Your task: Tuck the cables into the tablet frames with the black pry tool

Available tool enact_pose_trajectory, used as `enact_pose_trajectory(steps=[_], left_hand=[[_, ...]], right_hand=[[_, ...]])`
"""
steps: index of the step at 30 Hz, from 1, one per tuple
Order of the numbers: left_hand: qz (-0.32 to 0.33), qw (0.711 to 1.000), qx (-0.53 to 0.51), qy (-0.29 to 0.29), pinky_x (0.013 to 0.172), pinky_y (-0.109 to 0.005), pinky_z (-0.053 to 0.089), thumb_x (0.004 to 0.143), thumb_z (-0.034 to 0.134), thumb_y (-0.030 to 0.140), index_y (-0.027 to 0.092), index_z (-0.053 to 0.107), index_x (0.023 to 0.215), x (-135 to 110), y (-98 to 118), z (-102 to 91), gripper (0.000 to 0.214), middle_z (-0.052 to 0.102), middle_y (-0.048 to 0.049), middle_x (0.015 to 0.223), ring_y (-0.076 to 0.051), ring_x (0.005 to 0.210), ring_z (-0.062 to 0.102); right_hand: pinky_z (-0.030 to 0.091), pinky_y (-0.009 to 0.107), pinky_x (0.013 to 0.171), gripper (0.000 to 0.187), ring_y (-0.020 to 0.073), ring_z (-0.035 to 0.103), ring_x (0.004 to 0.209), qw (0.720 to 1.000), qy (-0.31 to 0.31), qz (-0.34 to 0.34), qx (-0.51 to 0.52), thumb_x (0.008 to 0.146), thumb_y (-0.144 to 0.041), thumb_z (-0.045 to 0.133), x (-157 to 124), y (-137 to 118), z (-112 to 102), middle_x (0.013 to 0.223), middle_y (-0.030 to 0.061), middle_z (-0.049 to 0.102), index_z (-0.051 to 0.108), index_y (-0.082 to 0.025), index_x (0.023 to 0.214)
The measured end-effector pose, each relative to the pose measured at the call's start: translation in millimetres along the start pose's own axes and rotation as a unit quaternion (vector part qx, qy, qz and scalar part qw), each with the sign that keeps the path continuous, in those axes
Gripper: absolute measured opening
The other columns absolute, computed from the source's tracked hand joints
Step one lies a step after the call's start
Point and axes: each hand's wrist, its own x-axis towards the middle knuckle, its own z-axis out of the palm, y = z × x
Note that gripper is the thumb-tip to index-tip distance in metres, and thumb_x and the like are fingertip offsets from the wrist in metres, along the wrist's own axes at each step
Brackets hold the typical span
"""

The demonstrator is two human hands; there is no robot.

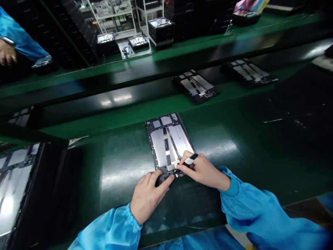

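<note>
An opened tablet chassis [169, 140] with silver plates and black frame lies on the green workbench [221, 146]. My left hand [148, 196] presses its fingers down on the chassis' near left corner, steadying it. My right hand [204, 171] pinches a small black-and-white tool [191, 159] like a pen, its tip touching the near edge of the chassis. Both arms wear blue sleeves.
Two more opened tablets [196, 86] [248, 72] ride the dark conveyor belt behind. A stack of chassis [15, 187] sits at my left. Trays of parts [161, 29] stand beyond the belt. Another person's hand and blue sleeve [15, 43] are at the far left.
</note>
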Motion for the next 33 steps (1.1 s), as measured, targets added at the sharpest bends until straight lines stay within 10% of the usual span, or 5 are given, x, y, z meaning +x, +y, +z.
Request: enact_pose_trajectory(steps=[9,19,28,33], left_hand=[[0.042,0.995,-0.085,0.0,0.088,-0.034,0.053,0.099,0.04,0.012,0.023,0.055,0.131,-11,-22,-3.2,0.037,0.056,-0.01,0.131,-0.02,0.11,0.057],[0.063,0.995,0.075,0.001,0.071,-0.032,0.045,0.094,0.058,0.034,0.017,0.057,0.128,40,-24,8.0,0.038,0.066,-0.0081,0.101,-0.021,0.084,0.06],[-0.191,0.961,0.158,0.122,0.084,-0.051,0.045,0.093,0.037,0.012,0.009,0.059,0.127,115,-193,15.7,0.04,0.062,-0.0237,0.117,-0.035,0.104,0.058],[-0.134,0.976,0.107,0.136,0.099,-0.047,0.042,0.085,0.039,0.003,0.015,0.058,0.129,154,-169,50.2,0.05,0.061,-0.0166,0.125,-0.027,0.116,0.056]], right_hand=[[0.05,0.038,0.088,0.026,0.0247,0.065,0.092,0.932,0.334,0.023,0.142,0.088,-0.046,0.064,-1,37,11,0.081,0.004,0.062,0.06,-0.023,0.077],[0.057,0.035,0.073,0.049,0.0216,0.071,0.078,0.937,0.274,0.028,0.214,0.092,-0.06,0.049,51,40,19,0.087,0.0078,0.075,0.07,-0.018,0.109],[0.057,0.037,0.075,0.058,0.0207,0.071,0.073,0.909,0.401,0.039,0.111,0.095,-0.052,0.04,103,111,-72,0.084,0.0098,0.075,0.053,-0.011,0.134],[0.045,0.045,0.099,0.041,0.0288,0.062,0.115,0.863,0.496,0.093,0.026,0.094,-0.026,0.045,133,135,-113,0.124,0.0147,0.066,0.051,-0.019,0.134]])
